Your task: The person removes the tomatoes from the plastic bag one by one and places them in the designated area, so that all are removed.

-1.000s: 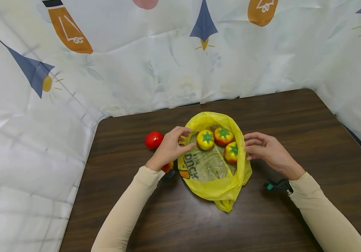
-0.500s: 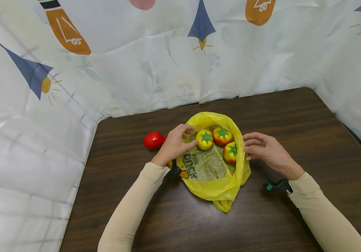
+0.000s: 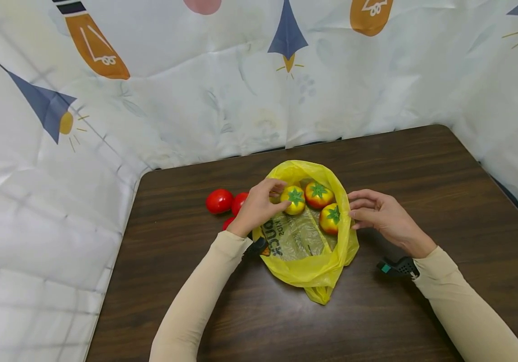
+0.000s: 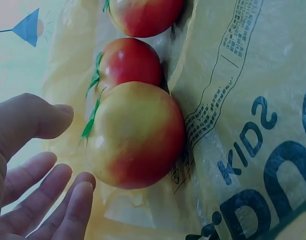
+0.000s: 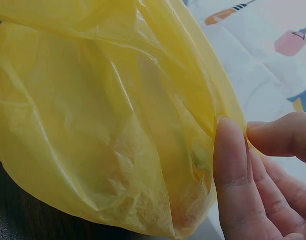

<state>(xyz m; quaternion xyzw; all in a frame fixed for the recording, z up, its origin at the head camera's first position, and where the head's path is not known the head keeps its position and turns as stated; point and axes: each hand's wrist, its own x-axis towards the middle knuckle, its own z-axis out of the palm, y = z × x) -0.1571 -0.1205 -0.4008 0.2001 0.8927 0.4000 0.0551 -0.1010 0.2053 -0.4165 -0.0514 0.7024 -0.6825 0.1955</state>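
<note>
Booth-like space, wider setting unclear: printed white sheets (image 3: 186, 110) on 3 sides of dark wood-grain table (image 3: 354, 322).

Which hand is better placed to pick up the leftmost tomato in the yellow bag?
Probably the left hand: it is open, just beside that tomato. The right hand is farther off, holding the rim of the bag at the opposite side.
</note>
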